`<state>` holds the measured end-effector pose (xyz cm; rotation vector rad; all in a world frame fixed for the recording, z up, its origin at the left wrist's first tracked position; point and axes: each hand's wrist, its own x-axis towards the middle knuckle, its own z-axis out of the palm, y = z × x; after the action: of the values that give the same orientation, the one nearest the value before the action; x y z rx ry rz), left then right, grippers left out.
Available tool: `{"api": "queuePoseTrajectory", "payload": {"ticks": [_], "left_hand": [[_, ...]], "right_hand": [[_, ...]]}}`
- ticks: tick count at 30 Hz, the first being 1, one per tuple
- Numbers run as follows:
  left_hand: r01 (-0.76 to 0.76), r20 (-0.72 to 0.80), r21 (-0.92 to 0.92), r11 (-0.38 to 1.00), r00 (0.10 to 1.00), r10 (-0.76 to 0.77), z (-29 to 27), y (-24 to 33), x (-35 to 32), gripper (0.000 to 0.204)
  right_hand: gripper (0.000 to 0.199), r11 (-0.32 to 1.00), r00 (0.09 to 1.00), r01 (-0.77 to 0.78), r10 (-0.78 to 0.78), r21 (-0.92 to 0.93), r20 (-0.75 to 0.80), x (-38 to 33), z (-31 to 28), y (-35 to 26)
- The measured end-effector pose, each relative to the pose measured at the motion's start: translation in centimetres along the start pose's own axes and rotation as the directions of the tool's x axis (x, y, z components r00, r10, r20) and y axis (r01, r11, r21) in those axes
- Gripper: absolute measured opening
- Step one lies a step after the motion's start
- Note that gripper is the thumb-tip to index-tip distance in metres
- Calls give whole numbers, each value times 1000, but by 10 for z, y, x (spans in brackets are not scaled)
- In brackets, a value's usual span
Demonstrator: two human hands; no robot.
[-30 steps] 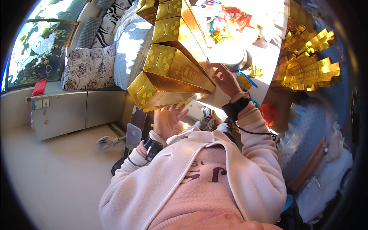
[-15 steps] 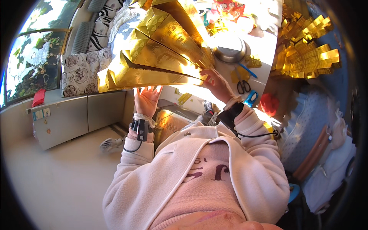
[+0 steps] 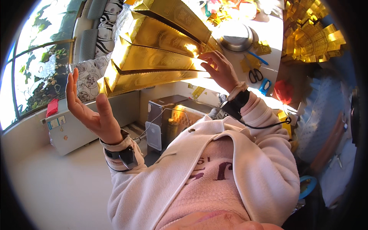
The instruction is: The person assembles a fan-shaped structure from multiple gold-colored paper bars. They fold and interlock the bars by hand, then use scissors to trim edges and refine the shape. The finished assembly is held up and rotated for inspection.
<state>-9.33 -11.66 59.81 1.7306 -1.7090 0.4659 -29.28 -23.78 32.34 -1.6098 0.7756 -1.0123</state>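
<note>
A large fan-shaped piece of folded gold foil paper (image 3: 153, 57), made of several long pointed box-like folds, spreads above the table edge in front of me. My right hand (image 3: 221, 71) is at its narrow end, with thumb and fingers curled closed on the foil edge. My left hand (image 3: 92, 115) is raised beside the wide end, palm up and fingers spread, holding nothing. Its thumb tip comes close to the lowest fold; whether they touch I cannot tell.
On the white table, right of the foil, are a round metal pan (image 3: 237, 37), a blue pen-like tool (image 3: 258, 58), scissors (image 3: 255, 75) and a small blue item (image 3: 265, 86). More folded gold pieces (image 3: 316, 42) stand farther right. A grey cabinet (image 3: 80, 128) is at left below the window.
My left hand has moved from under the foil out to the left, fingers spreading. The foil's folds have shifted and sit more evenly fanned. My right hand stays at the narrow end.
</note>
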Motion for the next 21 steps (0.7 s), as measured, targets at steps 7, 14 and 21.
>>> {"api": "queuePoseTrajectory", "payload": {"ticks": [7,14,21], "left_hand": [[-135,324,211,968,944,61,20,23,28,71],[-119,344,226,967,938,34,32,21,24,62],[-79,326,170,982,945,20,35,19,21,64]], "right_hand": [[14,999,997,44,-43,9,-68,14,1,-2],[19,1000,995,-3,3,0,-99,17,1,-2],[20,999,989,-33,30,-16,-142,19,5,-3]]}}
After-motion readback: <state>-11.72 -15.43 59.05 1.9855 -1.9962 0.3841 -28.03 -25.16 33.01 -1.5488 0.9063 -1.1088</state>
